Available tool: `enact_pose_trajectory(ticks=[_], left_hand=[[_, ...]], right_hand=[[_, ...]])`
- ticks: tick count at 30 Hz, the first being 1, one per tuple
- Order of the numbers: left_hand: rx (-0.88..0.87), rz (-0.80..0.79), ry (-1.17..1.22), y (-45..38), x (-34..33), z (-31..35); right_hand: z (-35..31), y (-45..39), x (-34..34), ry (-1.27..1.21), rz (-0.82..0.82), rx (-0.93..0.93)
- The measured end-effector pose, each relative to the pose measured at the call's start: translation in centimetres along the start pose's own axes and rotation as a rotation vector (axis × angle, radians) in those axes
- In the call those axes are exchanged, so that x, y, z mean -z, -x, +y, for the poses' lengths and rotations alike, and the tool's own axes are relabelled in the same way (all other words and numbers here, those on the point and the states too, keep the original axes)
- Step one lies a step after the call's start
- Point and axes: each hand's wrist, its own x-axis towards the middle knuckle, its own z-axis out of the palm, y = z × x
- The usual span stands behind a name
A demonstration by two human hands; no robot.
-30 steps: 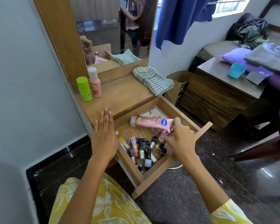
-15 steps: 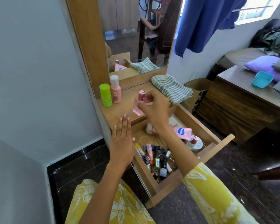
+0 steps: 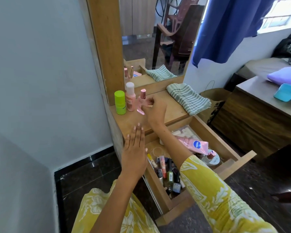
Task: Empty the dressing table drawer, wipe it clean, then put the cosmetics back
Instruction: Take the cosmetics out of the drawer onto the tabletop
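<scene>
**Pink bottle standing on the dressing table top**

The right hand (image 3: 155, 109) is pinching a small pink bottle (image 3: 142, 102) with a rose-gold cap, and the bottle is standing on the wooden table top (image 3: 173, 111) in the upper middle of the frame. It is just beside a peach bottle with a white cap (image 3: 130, 96), and a lime green container (image 3: 120, 102) is standing to the left of that one. The left hand (image 3: 134, 149) is lying flat with the fingers pressed together, on the front edge of the table top. Lower right of it, the open drawer (image 3: 225, 148) is holding a pink Vaseline tube (image 3: 193, 143), a round white jar (image 3: 213, 159) and many nail polish bottles (image 3: 170, 175). A striped folded cloth (image 3: 188, 98) is lying on the table top at the right, below the mirror (image 3: 158, 39).
</scene>
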Motion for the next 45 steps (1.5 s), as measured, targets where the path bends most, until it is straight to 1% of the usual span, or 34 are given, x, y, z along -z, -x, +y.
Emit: enact_pose_trajectory(ticks=[7, 13, 17, 19, 22, 24, 26, 29, 33, 36, 39, 42, 45], left_hand=[[-0.007, 0.031, -0.050, -0.1, -0.4, -0.3], [-0.009, 0.022, -0.065, 0.0, -0.1, -0.1], [0.009, -0.013, -0.071, 0.0, -0.2, -0.2], [0.002, -0.017, -0.054, 0.0, -0.1, 0.0], [-0.005, -0.001, -0.013, -0.1, 0.2, 0.1], [-0.004, -0.003, 0.017, -0.1, 0.0, 0.1], [-0.006, 0.014, 0.022, -0.2, -0.4, -0.1], [-0.009, -0.009, 0.041, -0.3, -0.6, -0.1], [0.002, -0.031, 0.043, -0.3, -0.3, -0.1], [0.004, -0.030, 0.035, -0.2, -0.3, 0.0], [0.009, -0.026, 0.043, -0.2, -0.3, 0.0], [0.012, -0.027, 0.032, -0.2, -0.3, 0.0], [0.011, -0.033, 0.027, -0.2, -0.3, 0.0]], right_hand=[[0.2, -1.0, -1.9, -0.009, -0.018, -0.077], [0.0, -1.0, -2.3, 0.017, -0.068, -0.046], [0.4, -0.6, -1.5, 0.071, -0.148, -0.028], [0.8, 0.1, -0.2, 0.127, -0.189, -0.006], [1.4, 2.6, 3.5, 0.226, -0.247, 0.107], [1.9, 4.9, 6.9, 0.343, -0.300, 0.187], [2.6, 7.1, 10.1, 0.465, -0.331, 0.210], [3.9, 9.8, 14.4, 0.581, -0.281, 0.144], [5.6, 11.5, 18.4, 0.706, -0.106, 0.027], [7.1, 11.4, 20.3, 0.705, -0.008, -0.125], [8.7, 10.6, 21.0, 0.768, -0.054, -0.296], [9.1, 9.6, 20.6, 0.827, -0.123, -0.333], [8.8, 9.0, 20.2, 0.832, -0.164, -0.384]])
